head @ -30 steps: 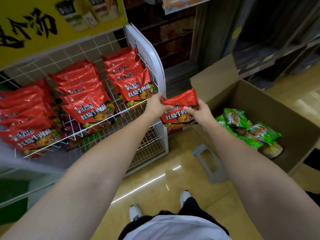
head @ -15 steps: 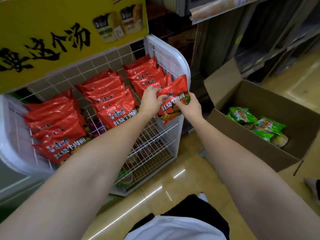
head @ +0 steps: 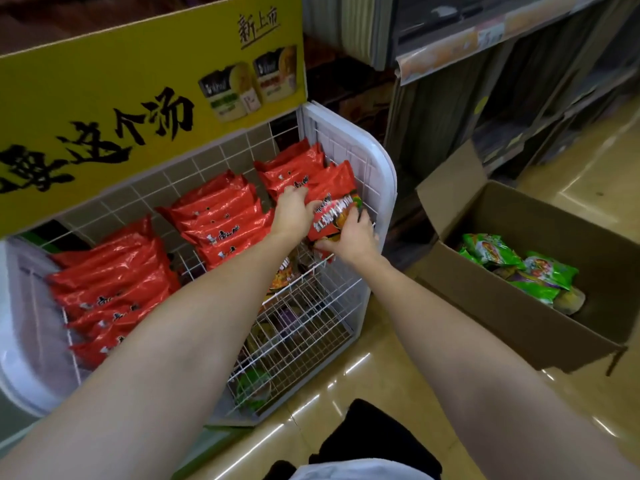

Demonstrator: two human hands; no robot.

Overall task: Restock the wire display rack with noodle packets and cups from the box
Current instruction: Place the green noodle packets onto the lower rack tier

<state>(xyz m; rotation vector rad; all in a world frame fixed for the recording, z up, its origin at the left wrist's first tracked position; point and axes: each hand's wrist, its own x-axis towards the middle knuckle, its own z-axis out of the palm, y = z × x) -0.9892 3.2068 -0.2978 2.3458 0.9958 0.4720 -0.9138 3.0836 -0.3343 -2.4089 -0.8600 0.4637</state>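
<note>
Restocking well under way, green packets left.
Both hands, left hand [head: 294,211] and right hand [head: 349,237], grip a red packet [head: 334,209] at the wire rack [head: 349,150]; fingers curled round it, seemingly; box [head: 519,306] holds green packets [head: 519,265].

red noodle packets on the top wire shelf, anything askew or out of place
Only one: the red noodle packet at the front of the right-hand row sits tilted, because the left hand and right hand are gripping it. The other rows of red packets lie neatly overlapped in the white wire display rack.
</note>
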